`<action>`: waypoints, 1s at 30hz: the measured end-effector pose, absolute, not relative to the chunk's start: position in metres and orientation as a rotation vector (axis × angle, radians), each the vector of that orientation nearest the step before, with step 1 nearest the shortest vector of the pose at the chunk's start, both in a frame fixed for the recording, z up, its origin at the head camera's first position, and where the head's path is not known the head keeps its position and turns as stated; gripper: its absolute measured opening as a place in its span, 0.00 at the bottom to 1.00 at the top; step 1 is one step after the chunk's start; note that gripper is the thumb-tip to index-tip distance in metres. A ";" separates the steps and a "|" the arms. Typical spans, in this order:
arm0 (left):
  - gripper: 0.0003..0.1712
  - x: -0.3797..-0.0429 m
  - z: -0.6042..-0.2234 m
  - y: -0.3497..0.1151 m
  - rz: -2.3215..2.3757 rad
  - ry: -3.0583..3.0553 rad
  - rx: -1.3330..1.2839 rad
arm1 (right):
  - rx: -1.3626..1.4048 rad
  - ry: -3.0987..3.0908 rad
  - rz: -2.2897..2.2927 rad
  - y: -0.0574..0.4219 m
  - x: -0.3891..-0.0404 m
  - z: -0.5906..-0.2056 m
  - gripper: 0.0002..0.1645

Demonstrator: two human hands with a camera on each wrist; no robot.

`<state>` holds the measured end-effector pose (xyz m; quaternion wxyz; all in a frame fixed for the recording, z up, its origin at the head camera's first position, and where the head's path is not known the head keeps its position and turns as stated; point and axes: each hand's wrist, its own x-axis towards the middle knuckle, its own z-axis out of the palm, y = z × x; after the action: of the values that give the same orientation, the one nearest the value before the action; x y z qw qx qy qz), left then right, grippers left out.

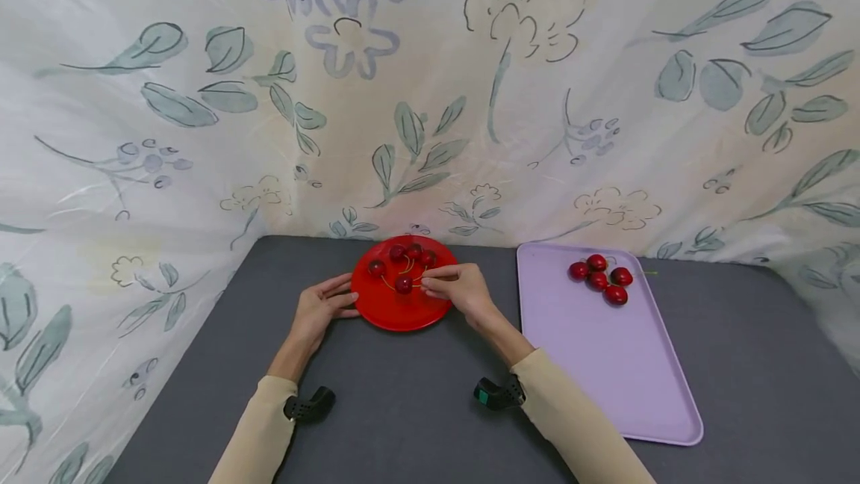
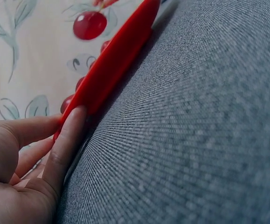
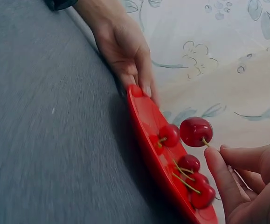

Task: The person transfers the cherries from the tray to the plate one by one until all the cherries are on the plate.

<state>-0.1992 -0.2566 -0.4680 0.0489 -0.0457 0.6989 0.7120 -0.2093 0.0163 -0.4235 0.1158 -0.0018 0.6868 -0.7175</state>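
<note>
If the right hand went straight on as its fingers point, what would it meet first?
In the head view, likely the leftmost cherry on the red plate; depth is unclear, so the right hand might pass above.

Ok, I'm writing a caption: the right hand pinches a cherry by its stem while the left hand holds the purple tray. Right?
Not the purple tray: the left hand holds the red plate, as the left wrist view shows. The rest stands.

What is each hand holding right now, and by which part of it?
The right hand pinches a cherry by its stem. The left hand holds the red plate by its rim, on the side nearest that hand.
</note>
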 end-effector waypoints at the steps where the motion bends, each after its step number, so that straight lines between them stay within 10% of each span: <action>1: 0.29 -0.199 -0.468 -0.256 2.170 2.128 -0.134 | -0.005 2.007 -2.103 0.013 -0.210 -0.424 0.12; 30: 0.28 -0.199 -0.467 -0.256 2.190 2.117 -0.161 | 0.205 1.931 -2.246 -0.056 -0.224 -0.446 0.12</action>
<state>-0.1993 -0.2561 -0.4670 0.0458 -0.0529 0.6933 0.7173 -0.2240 -0.0564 -0.4461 0.0863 0.0687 0.6480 -0.7536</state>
